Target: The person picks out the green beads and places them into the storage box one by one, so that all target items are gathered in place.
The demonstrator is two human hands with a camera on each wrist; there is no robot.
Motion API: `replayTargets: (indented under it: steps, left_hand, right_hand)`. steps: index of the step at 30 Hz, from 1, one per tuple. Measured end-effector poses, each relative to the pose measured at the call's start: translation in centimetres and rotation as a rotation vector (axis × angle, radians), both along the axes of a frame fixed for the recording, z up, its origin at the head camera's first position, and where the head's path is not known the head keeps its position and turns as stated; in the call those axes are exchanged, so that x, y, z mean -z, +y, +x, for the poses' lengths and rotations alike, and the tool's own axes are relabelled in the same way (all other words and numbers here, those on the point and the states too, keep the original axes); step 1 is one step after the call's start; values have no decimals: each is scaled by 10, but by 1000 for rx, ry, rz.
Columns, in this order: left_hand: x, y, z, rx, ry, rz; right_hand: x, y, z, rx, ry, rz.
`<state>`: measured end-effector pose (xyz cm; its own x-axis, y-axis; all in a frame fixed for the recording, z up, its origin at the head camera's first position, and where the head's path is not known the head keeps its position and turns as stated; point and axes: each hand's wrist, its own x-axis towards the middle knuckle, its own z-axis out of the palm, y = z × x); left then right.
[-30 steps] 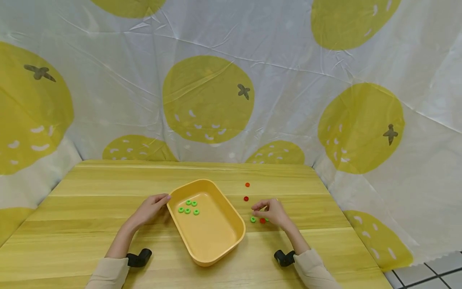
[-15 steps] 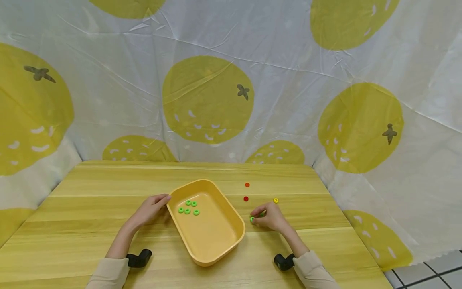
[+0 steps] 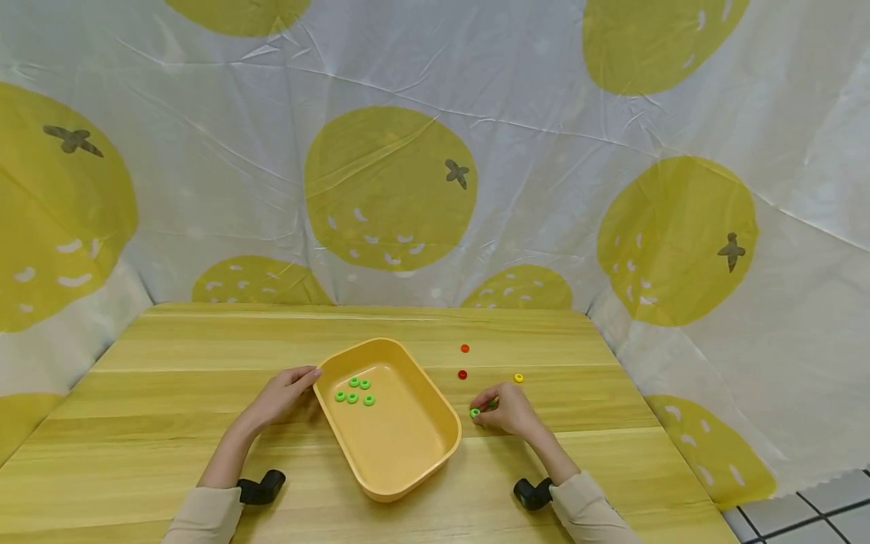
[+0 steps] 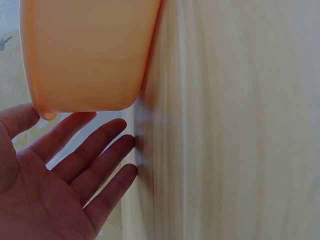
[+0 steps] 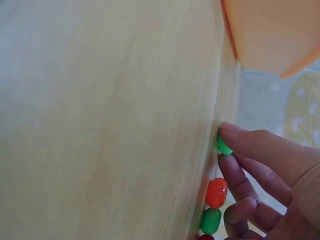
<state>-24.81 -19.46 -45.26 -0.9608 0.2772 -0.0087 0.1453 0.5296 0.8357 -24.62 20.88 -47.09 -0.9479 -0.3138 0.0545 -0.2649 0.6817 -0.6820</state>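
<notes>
My left hand [image 3: 284, 393] holds the near-left rim of a yellow-orange plastic tray [image 3: 427, 442], thumb on the rim and index finger under it. In the left wrist view its other fingers [image 4: 107, 160] spread apart below the tray. Several green ring-shaped beads [image 3: 353, 397] lie inside the tray. To the right of it, my right hand [image 3: 510, 412] pinches a green bead [image 5: 224, 145] between thumb and index finger, at the tabletop. Close by in the right wrist view are an orange-red bead [image 5: 217, 193], another green bead [image 5: 211, 221] and part of a dark red bead [image 5: 206, 237].
Beyond the right hand lie an orange bead [image 3: 465, 348], a red bead [image 3: 462, 375] and a yellow bead [image 3: 519, 378]. The wood-patterned table [image 3: 224, 340] ends at a hanging white cloth [image 3: 530, 204] with yellow fruit prints.
My right hand lowered slightly and its fingers closed on the green bead, uncovering the yellow bead and hiding the orange-red one from the head view. The left hand and tray stayed still.
</notes>
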Motion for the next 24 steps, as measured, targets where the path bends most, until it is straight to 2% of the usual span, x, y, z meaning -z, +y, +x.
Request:
replayTargets:
  steps: [7,10,17,24]
  left_hand:
    - [2,-1,0,2,6,-1]
    - [2,-1,0,-2,6,-2]
    - [0,0,0,-3,-1,1]
    - [2,-1,0,4,-3,-1]
  right_hand:
    - [-4,-1,0,46,-17,7]
    - [-11,-2,-4,54,10,11]
    - [-43,-16,-20,27,107,16]
    - [-77,-50,-31,2,114,-56]
